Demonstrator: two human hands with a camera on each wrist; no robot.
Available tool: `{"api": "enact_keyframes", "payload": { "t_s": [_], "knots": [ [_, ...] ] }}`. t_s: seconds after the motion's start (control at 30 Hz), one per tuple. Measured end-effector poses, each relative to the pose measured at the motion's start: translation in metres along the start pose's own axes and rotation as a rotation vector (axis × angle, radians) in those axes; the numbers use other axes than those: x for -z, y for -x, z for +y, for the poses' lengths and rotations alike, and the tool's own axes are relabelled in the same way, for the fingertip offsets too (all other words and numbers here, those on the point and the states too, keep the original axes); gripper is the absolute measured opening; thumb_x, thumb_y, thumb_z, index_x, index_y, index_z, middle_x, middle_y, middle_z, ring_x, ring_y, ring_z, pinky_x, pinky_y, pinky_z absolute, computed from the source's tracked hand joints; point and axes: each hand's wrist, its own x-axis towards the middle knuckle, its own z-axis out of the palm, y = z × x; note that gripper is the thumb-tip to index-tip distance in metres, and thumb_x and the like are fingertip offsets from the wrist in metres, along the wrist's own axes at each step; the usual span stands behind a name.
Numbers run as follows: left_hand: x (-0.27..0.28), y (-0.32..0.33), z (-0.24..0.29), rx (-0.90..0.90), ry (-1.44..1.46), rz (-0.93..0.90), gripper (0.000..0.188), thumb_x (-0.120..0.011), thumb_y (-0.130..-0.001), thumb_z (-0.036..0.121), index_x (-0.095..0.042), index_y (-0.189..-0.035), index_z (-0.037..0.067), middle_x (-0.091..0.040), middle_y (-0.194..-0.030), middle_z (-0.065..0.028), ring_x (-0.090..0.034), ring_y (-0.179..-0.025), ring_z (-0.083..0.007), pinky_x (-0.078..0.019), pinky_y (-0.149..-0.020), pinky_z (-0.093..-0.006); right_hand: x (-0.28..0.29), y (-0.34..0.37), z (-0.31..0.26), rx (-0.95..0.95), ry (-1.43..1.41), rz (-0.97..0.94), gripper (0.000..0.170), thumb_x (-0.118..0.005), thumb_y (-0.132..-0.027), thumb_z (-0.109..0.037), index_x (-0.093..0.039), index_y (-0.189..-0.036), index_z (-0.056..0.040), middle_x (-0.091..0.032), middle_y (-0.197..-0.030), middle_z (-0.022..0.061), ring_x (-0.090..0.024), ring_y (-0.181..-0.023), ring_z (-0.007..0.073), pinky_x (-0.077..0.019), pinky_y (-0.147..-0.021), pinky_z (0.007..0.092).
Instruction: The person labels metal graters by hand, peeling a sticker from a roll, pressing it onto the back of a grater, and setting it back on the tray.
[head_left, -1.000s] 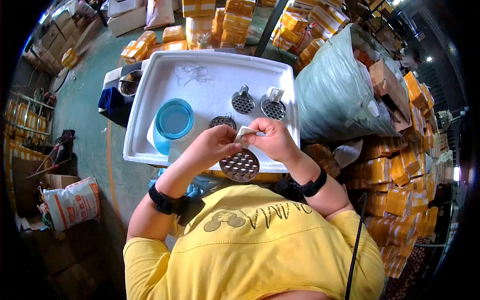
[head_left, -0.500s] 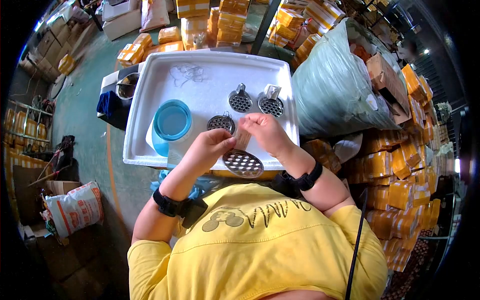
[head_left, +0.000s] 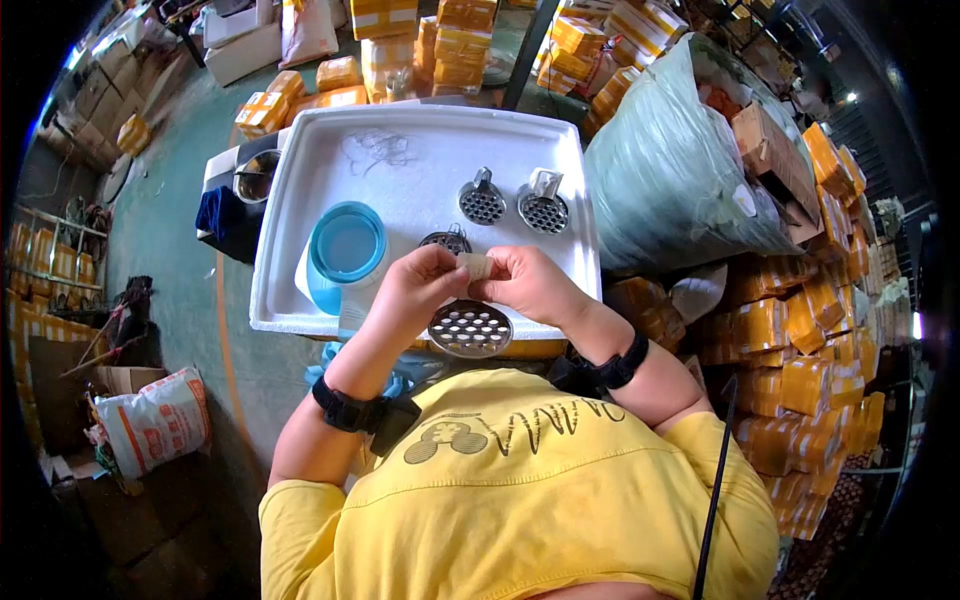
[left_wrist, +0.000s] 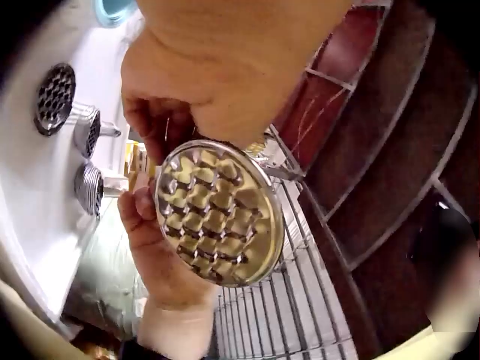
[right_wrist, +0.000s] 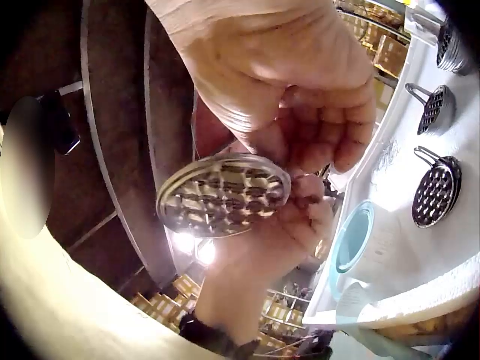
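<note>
A round metal disc with honeycomb holes [head_left: 470, 330] hangs just below both hands, its handle end hidden among the fingers. My left hand [head_left: 412, 287] grips that hidden end. Opposite it, my right hand [head_left: 538, 287] pinches a small white strip [head_left: 474, 265] that spans the fingertips of both hands. The disc's openwork face [left_wrist: 217, 217] fills the middle of the left wrist view. Beyond the hands, a similar disc with wire loops [head_left: 443, 240] is partly covered. Two more perforated metal pieces lie farther off, one with a bare handle [head_left: 482, 203], the other with a white-wrapped handle [head_left: 543, 212].
The white foam tray [head_left: 272, 270] lies before me. A tub with a blue rim [head_left: 380, 245] stands at its left, and thin wire [head_left: 375, 150] lies at the back. A big pale green sack [head_left: 660, 180] bulges at the right, beside taped boxes [head_left: 800, 390].
The hands first worked close together; then my right hand drew away with the strip stretched out. Now it is back against my left hand, and the disc has shifted slightly left.
</note>
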Motion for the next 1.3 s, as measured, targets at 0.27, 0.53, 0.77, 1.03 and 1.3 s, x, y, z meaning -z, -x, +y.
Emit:
{"api": "enact_keyframes", "payload": {
  "t_s": [0.27,0.53,0.77,1.03,1.3],
  "knots": [
    [-0.001,0.001,-0.010,0.044,-0.010,0.062,0.017,-0.055,-0.086,0.016,-0.055,-0.080,0.001,-0.053,-0.070,0.0016,-0.045,-0.065,-0.0051,-0.0373,-0.059,-0.0194,0.001,0.003,0.007,-0.084,-0.160,-0.096,0.013,-0.054,-0.081,0.000,-0.058,-0.093,0.0026,-0.060,-0.087,0.0028,-0.054,-0.079,0.0080,-0.0448,-0.074,0.0228],
    [0.006,0.001,-0.009,0.111,-0.113,-0.026,0.018,-0.055,-0.086,0.018,-0.056,-0.081,0.000,-0.054,-0.069,0.0011,-0.046,-0.065,-0.0053,-0.0384,-0.060,-0.0197,0.005,0.001,0.007,-0.015,-0.073,0.004,0.010,-0.054,-0.085,-0.008,-0.056,-0.089,0.0009,-0.058,-0.080,0.0019,-0.054,-0.075,0.0088,-0.0447,-0.072,0.0225],
    [0.005,0.008,-0.016,0.124,0.085,-0.120,0.012,-0.058,-0.083,0.009,-0.057,-0.089,-0.002,-0.059,-0.079,-0.0019,-0.051,-0.073,-0.0063,-0.0426,-0.066,-0.0200,0.010,-0.001,0.015,0.002,-0.029,0.101,0.012,-0.056,-0.085,-0.010,-0.055,-0.091,0.0001,-0.057,-0.081,0.0021,-0.053,-0.076,0.0091,-0.0442,-0.072,0.0230],
    [0.001,0.007,-0.023,0.164,-0.085,-0.077,0.012,-0.060,-0.081,0.004,-0.055,-0.089,-0.003,-0.059,-0.078,-0.0036,-0.055,-0.071,-0.0079,-0.0456,-0.062,-0.0211,0.001,-0.005,0.025,-0.008,-0.072,0.030,0.012,-0.059,-0.082,-0.012,-0.056,-0.084,-0.0006,-0.057,-0.075,0.0002,-0.050,-0.070,0.0062,-0.0426,-0.065,0.0214],
    [-0.005,0.005,-0.034,0.145,-0.304,-0.067,0.012,-0.058,-0.081,0.001,-0.053,-0.092,-0.002,-0.057,-0.080,-0.0031,-0.052,-0.074,-0.0076,-0.0446,-0.067,-0.0219,-0.007,0.000,0.025,0.128,0.318,0.187,0.010,-0.059,-0.080,-0.009,-0.058,-0.080,0.0008,-0.059,-0.070,0.0029,-0.052,-0.065,0.0086,-0.0441,-0.062,0.0248]
  ]
}}
